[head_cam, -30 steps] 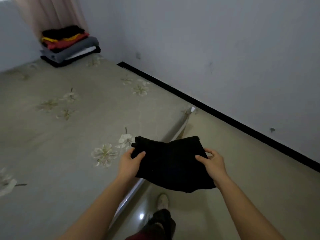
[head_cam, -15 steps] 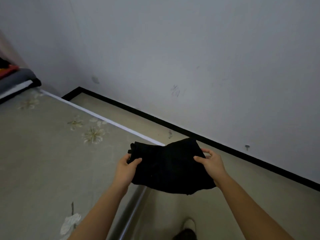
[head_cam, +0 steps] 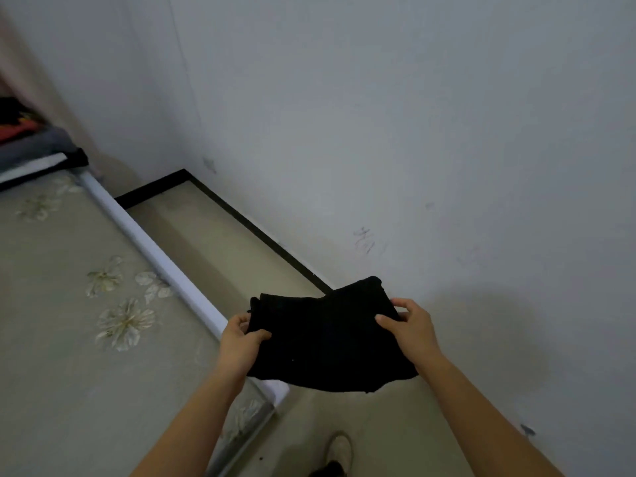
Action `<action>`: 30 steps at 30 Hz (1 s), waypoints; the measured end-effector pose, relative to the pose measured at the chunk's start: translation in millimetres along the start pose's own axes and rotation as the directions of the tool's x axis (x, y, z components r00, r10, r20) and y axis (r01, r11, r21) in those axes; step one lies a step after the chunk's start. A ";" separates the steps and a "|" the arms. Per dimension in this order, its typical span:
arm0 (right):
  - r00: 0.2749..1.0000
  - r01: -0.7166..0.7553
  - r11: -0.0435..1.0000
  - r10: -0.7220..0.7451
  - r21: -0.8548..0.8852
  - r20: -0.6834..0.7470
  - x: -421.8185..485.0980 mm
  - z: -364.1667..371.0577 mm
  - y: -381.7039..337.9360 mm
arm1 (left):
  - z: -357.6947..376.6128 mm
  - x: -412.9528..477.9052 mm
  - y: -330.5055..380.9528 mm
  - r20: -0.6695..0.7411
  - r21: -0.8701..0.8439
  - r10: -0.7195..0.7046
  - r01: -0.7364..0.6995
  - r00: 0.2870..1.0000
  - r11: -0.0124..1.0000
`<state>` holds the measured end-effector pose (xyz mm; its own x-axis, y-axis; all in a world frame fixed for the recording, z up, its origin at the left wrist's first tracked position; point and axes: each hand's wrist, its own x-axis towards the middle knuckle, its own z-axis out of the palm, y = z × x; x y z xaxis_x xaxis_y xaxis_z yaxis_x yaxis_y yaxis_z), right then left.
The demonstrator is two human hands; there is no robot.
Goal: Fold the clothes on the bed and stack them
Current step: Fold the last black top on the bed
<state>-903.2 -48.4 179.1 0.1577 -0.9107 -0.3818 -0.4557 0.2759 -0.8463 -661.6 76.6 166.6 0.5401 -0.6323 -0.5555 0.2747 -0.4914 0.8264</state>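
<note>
A folded black garment [head_cam: 330,342] is hanging in the air at the lower centre of the frame, and both hands are holding it up between them. The left hand [head_cam: 241,342] is gripping the garment's left edge, with the thumb lying on top of the cloth and the fingers curling around the edge. The right hand [head_cam: 413,328] is gripping the right edge near the far corner, thumb pressing on top and fingers wrapping behind the cloth. The near edge of the garment is sagging a little between the two forearms, which are reaching up from the bottom of the frame. The garment is hovering over the corner of the bed [head_cam: 69,373] and the strip of floor [head_cam: 223,242] beside it, not touching either. The bed, covered in a beige sheet with pale flower prints, is filling the left side of the frame, and its white edge [head_cam: 155,259] is running diagonally from the upper left toward the hands. At the far left edge of the frame, a stack of folded clothes [head_cam: 31,142] in black, red, grey and white is sitting on the bed, partly cut off. A pale curtain [head_cam: 41,80] is hanging beside the stack. A grey wall [head_cam: 413,132] with faint scuff marks is taking up the upper and right parts of the frame, and a black skirting strip [head_cam: 261,235] is lining its foot. A light shoe [head_cam: 339,449] is showing at the bottom centre.
</note>
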 end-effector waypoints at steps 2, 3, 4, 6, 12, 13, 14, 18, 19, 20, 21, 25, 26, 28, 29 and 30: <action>1.000 0.001 1.000 0.000 -0.027 0.017 36.3 -6.9 -14.5 | 16.1 19.7 14.3 -0.027 -0.034 -0.017 0.016 0.999 0.999; 0.999 0.005 0.999 -0.004 -0.041 0.034 53.7 -7.1 -22.5 | 22.0 29.4 20.9 -0.041 -0.056 -0.025 0.023 0.999 0.998; 0.998 0.014 0.998 -0.010 -0.059 0.059 70.7 -5.4 -30.3 | 26.2 39.3 27.3 -0.063 -0.079 -0.030 0.025 0.998 0.997; 0.993 0.033 0.995 -0.022 -0.094 0.118 104.1 3.9 -46.8 | 29.4 58.9 39.5 -0.112 -0.106 -0.021 0.009 0.993 0.994; 0.954 0.085 0.990 -0.048 -0.115 0.295 195.7 60.3 -102.9 | 9.0 124.7 67.4 -0.284 -0.130 0.015 -0.054 0.959 0.990; 0.944 0.101 0.987 -0.055 -0.124 0.324 210.9 72.5 -114.3 | 3.9 137.6 75.0 -0.304 -0.139 0.027 -0.072 0.952 0.988; 0.936 0.115 0.984 -0.062 -0.133 0.347 226.8 84.9 -125.9 | -1.3 151.9 83.3 -0.320 -0.141 0.040 -0.089 0.946 0.986; 0.909 0.173 0.972 -0.097 -0.156 0.407 293.0 134.9 -179.4 | -23.2 214.0 124.5 -0.374 -0.113 0.089 -0.140 0.923 0.984; 0.903 0.184 0.969 -0.100 -0.166 0.417 309.3 147.5 -194.8 | -30.1 231.0 135.8 -0.381 -0.099 0.100 -0.148 0.919 0.984; 0.898 0.193 0.966 -0.102 -0.174 0.428 324.5 159.9 -209.7 | -36.7 246.6 147.5 -0.386 -0.084 0.113 -0.157 0.916 0.984; 0.891 0.204 0.963 -0.108 -0.176 0.440 339.8 172.5 -224.6 | -44.1 262.5 159.4 -0.391 -0.063 0.133 -0.170 0.911 0.983; 0.861 0.241 0.956 -0.131 -0.167 0.492 395.8 224.5 -279.4 | -74.6 313.2 205.9 -0.441 -0.020 0.164 -0.192 0.882 0.981; 0.851 0.240 0.957 -0.129 -0.160 0.508 406.6 238.2 -290.9 | -82.1 323.0 214.7 -0.452 -0.025 0.158 -0.190 0.878 0.982; 0.829 0.243 0.958 -0.124 -0.151 0.545 427.5 268.3 -310.6 | -98.5 342.7 227.7 -0.473 -0.057 0.137 -0.185 0.871 0.981; 0.815 0.246 0.957 -0.119 -0.153 0.567 437.5 284.5 -320.2 | -107.3 352.8 233.5 -0.484 -0.077 0.121 -0.180 0.867 0.981; 0.801 0.247 0.956 -0.110 -0.158 0.589 447.6 301.4 -329.9 | -116.1 363.6 239.2 -0.497 -0.095 0.102 -0.171 0.862 0.981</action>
<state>-418.2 -454.4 175.5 0.6921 -0.5785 -0.4317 -0.5349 -0.0094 -0.8449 -307.2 -201.3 172.9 0.8887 -0.2977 -0.3486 0.2527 -0.3164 0.9144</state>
